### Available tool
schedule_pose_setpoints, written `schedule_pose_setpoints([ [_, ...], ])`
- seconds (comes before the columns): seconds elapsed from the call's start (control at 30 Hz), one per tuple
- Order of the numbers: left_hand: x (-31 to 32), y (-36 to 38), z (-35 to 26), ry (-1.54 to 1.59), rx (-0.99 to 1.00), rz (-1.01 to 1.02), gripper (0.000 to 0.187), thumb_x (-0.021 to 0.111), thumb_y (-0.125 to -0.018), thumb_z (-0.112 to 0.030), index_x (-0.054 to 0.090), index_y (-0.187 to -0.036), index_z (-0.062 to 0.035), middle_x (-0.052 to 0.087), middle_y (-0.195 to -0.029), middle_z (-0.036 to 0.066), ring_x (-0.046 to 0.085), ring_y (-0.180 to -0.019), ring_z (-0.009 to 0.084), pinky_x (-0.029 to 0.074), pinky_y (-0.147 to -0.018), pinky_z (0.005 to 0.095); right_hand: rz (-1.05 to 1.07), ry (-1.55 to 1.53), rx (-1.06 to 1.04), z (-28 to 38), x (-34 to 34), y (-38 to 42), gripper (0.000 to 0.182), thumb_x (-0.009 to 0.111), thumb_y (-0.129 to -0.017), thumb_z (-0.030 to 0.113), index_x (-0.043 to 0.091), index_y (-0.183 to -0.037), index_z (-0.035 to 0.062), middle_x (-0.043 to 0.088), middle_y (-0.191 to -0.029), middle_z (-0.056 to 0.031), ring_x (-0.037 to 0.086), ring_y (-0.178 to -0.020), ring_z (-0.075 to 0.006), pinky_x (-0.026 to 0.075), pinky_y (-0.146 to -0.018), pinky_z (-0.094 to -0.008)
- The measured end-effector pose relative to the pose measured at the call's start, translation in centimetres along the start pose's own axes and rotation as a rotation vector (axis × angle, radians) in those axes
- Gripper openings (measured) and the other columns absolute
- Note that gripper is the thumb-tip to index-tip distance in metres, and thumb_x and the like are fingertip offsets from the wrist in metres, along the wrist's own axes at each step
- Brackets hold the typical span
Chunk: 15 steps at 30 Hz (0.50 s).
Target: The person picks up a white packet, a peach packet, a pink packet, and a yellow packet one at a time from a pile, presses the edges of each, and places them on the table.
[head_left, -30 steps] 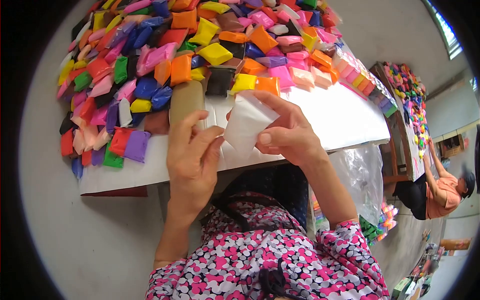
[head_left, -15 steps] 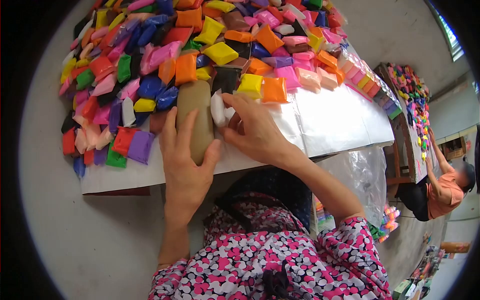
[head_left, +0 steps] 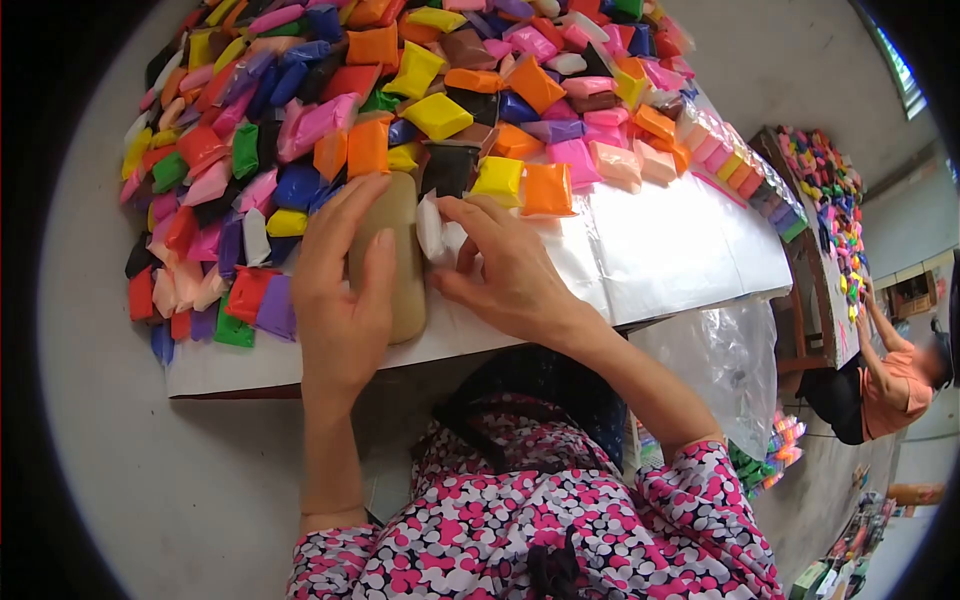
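Note:
A long tan block (head_left: 403, 290) with rounded corners lies near the table's front edge. My left hand (head_left: 343, 300) rests along the block's left side, fingers stretched out and thumb over its top. What lies under those fingers is hidden. Just right of the block is a small white packet (head_left: 430, 232), and my right hand (head_left: 515, 275) has it at its edge between thumb and forefinger. Beyond my fingers sit a black packet (head_left: 450, 170), a yellow packet (head_left: 498, 181) and an orange packet (head_left: 547, 189).
Several colourful packets (head_left: 300, 185) are heaped over the table (head_left: 650, 235), which has a pale shiny cover. Wrapped rows of packets (head_left: 740, 170) stand at the right edge. Clear plastic (head_left: 715, 350) hangs below. Another person (head_left: 890, 385) reaches over a second table at far right.
My left hand has slid left and away from me, off the block's middle onto its left side. The right hand and white packet have shifted only slightly.

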<state>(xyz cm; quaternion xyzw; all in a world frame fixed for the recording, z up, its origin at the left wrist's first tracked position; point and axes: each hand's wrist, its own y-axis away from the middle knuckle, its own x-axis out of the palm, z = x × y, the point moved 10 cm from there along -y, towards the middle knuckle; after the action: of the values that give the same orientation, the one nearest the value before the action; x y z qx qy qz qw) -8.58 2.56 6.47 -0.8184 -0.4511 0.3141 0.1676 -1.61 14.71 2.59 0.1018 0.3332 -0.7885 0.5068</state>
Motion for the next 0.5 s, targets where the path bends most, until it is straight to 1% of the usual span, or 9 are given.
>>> schedule_pose_setpoints([
  [0.03, 0.4, -0.6, -0.2, 0.005, 0.058, 0.026, 0.037, 0.054, -0.087, 0.001, 0.059, -0.124, -0.0001, 0.060, -0.125, 0.016, 0.053, -0.120, 0.0312, 0.041, -0.102, 0.0379, -0.011, 0.051, -0.025, 0.2, 0.0, 0.0, 0.054, 0.067, -0.074, 0.009, 0.050, -0.125, -0.0005, 0.057, -0.103, -0.0180, 0.061, -0.078, -0.0316, 0.048, -0.071, -0.0404],
  [0.1, 1.6, -1.6, -1.7, -0.124, 0.219, 0.169, 0.040, 0.053, -0.084, 0.004, 0.059, -0.123, -0.0005, 0.060, -0.124, 0.016, 0.055, -0.119, 0.0308, 0.042, -0.101, 0.0375, -0.037, 0.154, -0.075, 0.5, -0.1, -0.2, 0.051, 0.064, -0.075, 0.009, 0.052, -0.124, -0.0010, 0.059, -0.100, -0.0186, 0.061, -0.079, -0.0330, 0.048, -0.070, -0.0406],
  [0.13, 2.3, -1.8, -2.3, -0.190, 0.300, 0.243, 0.041, 0.052, -0.083, 0.006, 0.059, -0.123, -0.0007, 0.061, -0.123, 0.016, 0.055, -0.118, 0.0306, 0.042, -0.100, 0.0374, -0.002, 0.124, -0.054, 0.3, -0.2, -0.2, 0.049, 0.062, -0.075, 0.009, 0.052, -0.122, -0.0013, 0.060, -0.097, -0.0188, 0.061, -0.079, -0.0334, 0.048, -0.070, -0.0410],
  [0.23, 3.7, -1.6, -1.7, -0.125, 0.287, 0.418, 0.040, 0.052, -0.083, 0.007, 0.061, -0.121, -0.0015, 0.061, -0.123, 0.012, 0.057, -0.115, 0.0257, 0.042, -0.099, 0.0336, 0.107, 0.033, 0.017, 0.0, -0.8, -0.4, 0.045, 0.059, -0.075, 0.008, 0.055, -0.118, -0.0021, 0.062, -0.090, -0.0191, 0.061, -0.079, -0.0344, 0.047, -0.070, -0.0417],
  [0.3, 3.7, -1.7, -2.1, -0.079, 0.231, 0.411, 0.039, 0.055, -0.082, 0.006, 0.062, -0.119, -0.0012, 0.063, -0.117, 0.011, 0.059, -0.104, 0.0228, 0.045, -0.091, 0.0311, 0.181, -0.032, 0.081, -0.4, -0.8, -0.6, 0.042, 0.058, -0.075, 0.007, 0.056, -0.116, -0.0026, 0.063, -0.087, -0.0193, 0.062, -0.079, -0.0346, 0.047, -0.070, -0.0419],
  [0.33, 3.9, -1.7, -2.3, -0.056, 0.203, 0.408, 0.038, 0.056, -0.082, 0.006, 0.063, -0.118, -0.0010, 0.064, -0.113, 0.011, 0.060, -0.099, 0.0214, 0.046, -0.088, 0.0299, 0.153, -0.067, 0.063, -0.4, -0.9, -0.6, 0.042, 0.058, -0.075, 0.007, 0.055, -0.116, -0.0027, 0.063, -0.087, -0.0194, 0.062, -0.079, -0.0347, 0.048, -0.070, -0.0417],
  [0.4, 3.9, -1.7, -1.8, 0.022, 0.108, 0.335, 0.035, 0.059, -0.079, 0.005, 0.063, -0.114, -0.0001, 0.063, -0.102, 0.011, 0.058, -0.086, 0.0210, 0.046, -0.076, 0.0300, 0.097, -0.135, 0.026, -0.4, -0.7, -0.7, 0.042, 0.059, -0.076, 0.009, 0.054, -0.116, -0.0028, 0.064, -0.089, -0.0195, 0.062, -0.079, -0.0349, 0.048, -0.070, -0.0414],
  [0.43, 3.8, -1.7, -1.4, 0.060, 0.061, 0.298, 0.034, 0.061, -0.078, 0.004, 0.063, -0.111, 0.0004, 0.062, -0.096, 0.011, 0.057, -0.079, 0.0208, 0.046, -0.071, 0.0300, 0.018, -0.088, 0.021, -0.6, -1.0, -0.6, 0.042, 0.060, -0.076, 0.009, 0.054, -0.116, -0.0031, 0.064, -0.090, -0.0196, 0.062, -0.079, -0.0352, 0.049, -0.071, -0.0414],
  [0.5, 3.8, -1.3, -1.3, 0.034, 0.041, 0.294, 0.034, 0.065, -0.077, 0.004, 0.064, -0.111, -0.0010, 0.062, -0.098, 0.007, 0.054, -0.076, 0.0145, 0.044, -0.069, 0.0256, -0.139, 0.009, 0.011, -0.6, -1.7, 0.0, 0.041, 0.061, -0.076, 0.010, 0.053, -0.115, -0.0037, 0.064, -0.092, -0.0200, 0.063, -0.080, -0.0359, 0.049, -0.073, -0.0413],
])
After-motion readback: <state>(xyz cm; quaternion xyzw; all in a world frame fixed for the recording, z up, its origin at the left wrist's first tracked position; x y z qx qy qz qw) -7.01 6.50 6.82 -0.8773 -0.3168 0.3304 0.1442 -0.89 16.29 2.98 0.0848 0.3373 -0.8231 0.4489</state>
